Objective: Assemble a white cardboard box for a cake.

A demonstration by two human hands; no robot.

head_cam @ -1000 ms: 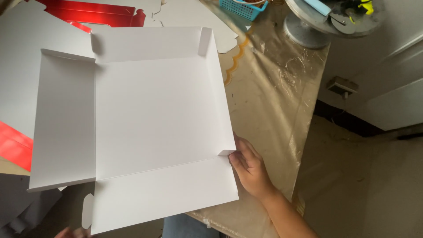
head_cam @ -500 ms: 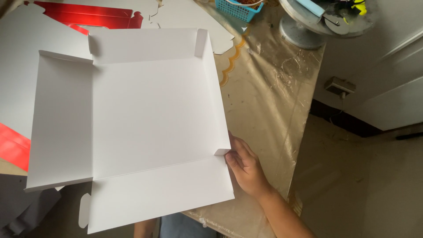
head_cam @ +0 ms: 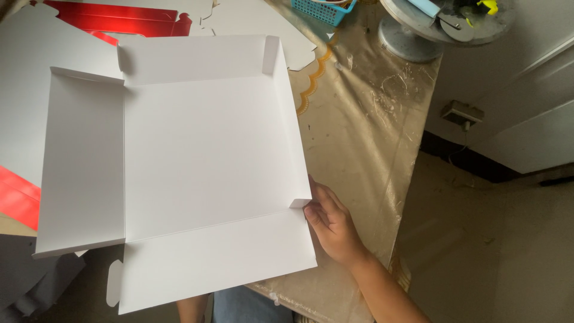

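Note:
A large white die-cut cardboard box blank lies open on the table, its side flaps creased and partly raised. My right hand is at its right edge near the front corner. The fingers pinch the small folded corner tab where the right flap meets the front flap. A strip of skin shows under the blank's near edge. It looks like my left arm or hand, and the cardboard hides its fingers.
More white blanks and glossy red cardboard lie beneath and behind the blank. A blue basket and a round grey stand with tools sit at the back. The plastic-covered table ends at the right, above the floor.
The blank and my right hand have kept their place. The bit of skin under the near edge has slid from the left corner toward the middle.

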